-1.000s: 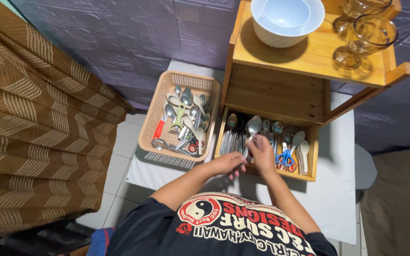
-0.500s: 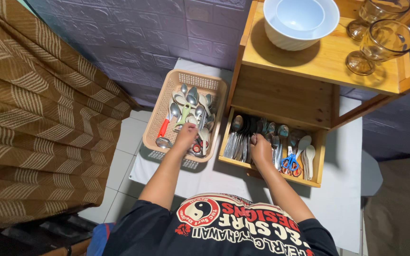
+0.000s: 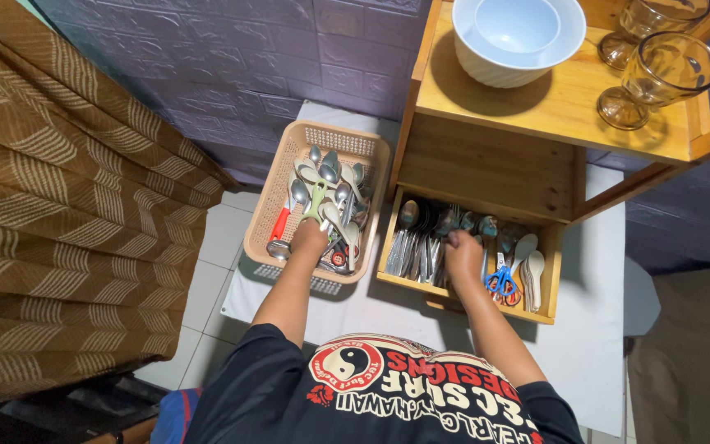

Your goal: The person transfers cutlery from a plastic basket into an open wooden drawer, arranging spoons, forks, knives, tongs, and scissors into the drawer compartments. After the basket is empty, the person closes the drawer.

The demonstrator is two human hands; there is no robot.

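Since the frame a second ago, the left hand (image 3: 310, 237) has left the wooden tray and gone over into the tan plastic basket (image 3: 289, 161); over the last half second it has barely shifted. In the head view it rests palm-down on the heap of spoons (image 3: 328, 191) at the basket's near end, fingers curled into the cutlery; whether it grips a piece cannot be told. The right hand (image 3: 462, 255) stays in the wooden tray (image 3: 546, 288) under the shelf, fingers bent among the sorted spoons and forks (image 3: 421, 247), grip unclear. Blue-handled scissors (image 3: 500, 282) lie just beside it. Both containers sit on the white counter (image 3: 593, 329). A white bowl (image 3: 519, 37) and two amber glasses (image 3: 659, 74) stand on the shelf above.
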